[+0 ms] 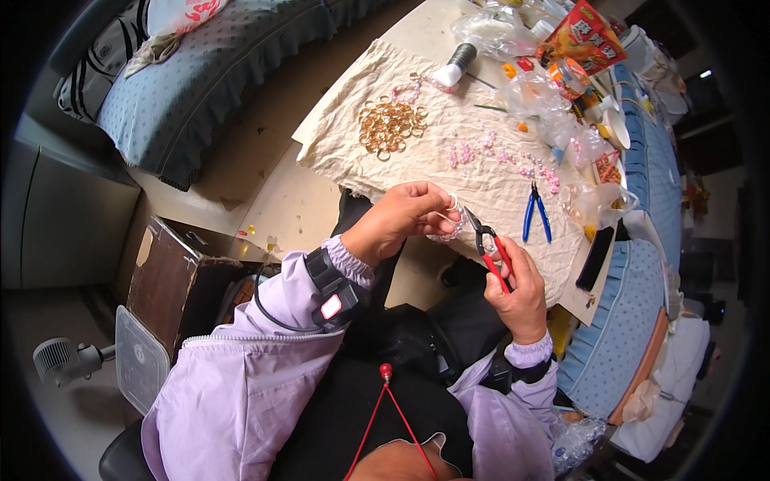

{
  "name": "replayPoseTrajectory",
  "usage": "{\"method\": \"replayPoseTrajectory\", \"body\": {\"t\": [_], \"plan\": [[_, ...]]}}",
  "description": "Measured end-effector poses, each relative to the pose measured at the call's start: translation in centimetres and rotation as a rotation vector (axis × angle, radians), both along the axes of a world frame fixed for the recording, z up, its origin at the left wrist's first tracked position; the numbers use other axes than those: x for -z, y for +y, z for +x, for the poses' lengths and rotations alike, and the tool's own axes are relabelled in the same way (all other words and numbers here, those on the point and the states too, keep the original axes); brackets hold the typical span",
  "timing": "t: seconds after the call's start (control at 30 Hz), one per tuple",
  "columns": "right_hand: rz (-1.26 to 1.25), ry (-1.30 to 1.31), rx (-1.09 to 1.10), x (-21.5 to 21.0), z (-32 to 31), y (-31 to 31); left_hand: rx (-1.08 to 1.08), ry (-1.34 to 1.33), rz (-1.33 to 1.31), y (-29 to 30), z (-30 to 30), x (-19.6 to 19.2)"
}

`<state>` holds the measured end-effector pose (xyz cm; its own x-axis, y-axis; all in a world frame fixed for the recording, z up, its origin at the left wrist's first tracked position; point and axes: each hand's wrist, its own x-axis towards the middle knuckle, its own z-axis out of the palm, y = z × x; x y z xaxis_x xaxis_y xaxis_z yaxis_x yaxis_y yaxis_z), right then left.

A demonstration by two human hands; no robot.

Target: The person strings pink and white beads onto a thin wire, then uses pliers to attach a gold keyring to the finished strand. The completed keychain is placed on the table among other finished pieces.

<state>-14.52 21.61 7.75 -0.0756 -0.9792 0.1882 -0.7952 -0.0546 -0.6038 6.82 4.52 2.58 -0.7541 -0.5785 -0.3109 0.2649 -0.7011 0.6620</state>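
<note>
My left hand (403, 218) pinches a small string of clear and pale beads (459, 228) with a light ring or loop at its top. My right hand (521, 295) is wrapped round the red handles of black-jawed pliers (492, 247). Their tips point up and left, right beside the beads; whether they touch is too small to tell. On the cream cloth (473, 183) beyond my hands lies a pile of gold rings (388, 127). Pink bead pieces (499, 152) are scattered to its right. Blue-handled pliers (536, 213) rest on the cloth, farther right than my right hand.
Plastic bags (536, 100), a red snack packet (585, 38) and an orange-lidded jar (568, 78) crowd the table's far right. A grey-and-white bottle (455, 66) lies at the back. A dark wooden cabinet (164, 280) stands left, a blue-covered seat (622, 313) right.
</note>
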Motion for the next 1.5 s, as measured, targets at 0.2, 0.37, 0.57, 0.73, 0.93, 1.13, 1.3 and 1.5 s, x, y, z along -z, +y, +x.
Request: {"method": "replayPoseTrajectory", "body": {"t": [0.2, 0.37, 0.57, 0.73, 0.93, 1.13, 1.3, 1.5], "plan": [[0.046, -0.083, 0.021, -0.3, 0.0, 0.1, 0.101, 0.013, 0.034, -0.8, -0.2, 0.6], [0.104, -0.17, 0.074, -0.7, 0.0, 0.3, 0.167, 0.071, 0.127, -1.2, 0.0, 0.8], [0.06, -0.172, 0.028, -0.3, -0.2, 0.4, 0.222, 0.149, 0.183, -1.4, -0.2, 0.8], [0.049, -0.157, 0.035, -0.3, -0.3, 0.5, 0.215, 0.201, 0.167, -1.2, -0.2, 0.3], [0.051, -0.153, 0.044, -0.4, -0.2, 0.6, 0.209, 0.178, 0.139, -1.2, 0.0, 0.3], [-0.012, -0.086, 0.033, -0.3, -0.3, 0.4, 0.212, 0.064, 0.025, -0.8, -0.1, 0.6], [-0.024, -0.083, 0.045, -0.2, -0.3, 0.2, 0.254, -0.026, -0.122, -0.5, -0.2, 0.2], [0.021, -0.074, 0.046, -0.2, -0.2, 0.2, 0.164, -0.019, -0.245, 0.2, -0.8, 0.3]]}}
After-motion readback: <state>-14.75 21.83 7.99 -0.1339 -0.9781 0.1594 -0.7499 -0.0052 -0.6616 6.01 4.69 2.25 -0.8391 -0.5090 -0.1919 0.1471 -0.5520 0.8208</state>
